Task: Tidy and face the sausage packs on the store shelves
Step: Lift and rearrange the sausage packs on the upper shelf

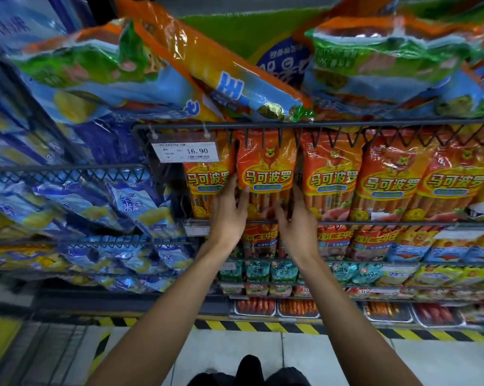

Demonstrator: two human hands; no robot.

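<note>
- On the second wire shelf from the top, we have an orange sausage pack standing upright with its front label toward us, second from the left in its row.
- Our left hand lies against the pack's lower left edge, fingers fairly straight and spread up along the side; it seems to press and steady rather than grasp.
- Our right hand flanks the lower right side, fingers slightly bent against the wrapper; we cannot tell whether the thumb hooks behind the pack.
- We judge both hands are squaring the pack so it stands straight and lines up with its neighbours.
- Just left, a neighbouring pack sits partly behind it and below the price tag; to the right, matching packs stand side by side, faces forward.
- A wire rail runs across the front above the row, and it probably keeps the packs above from sliding forward.
- Above, larger bags lie tilted and overlapping, likely needing attention.
</note>
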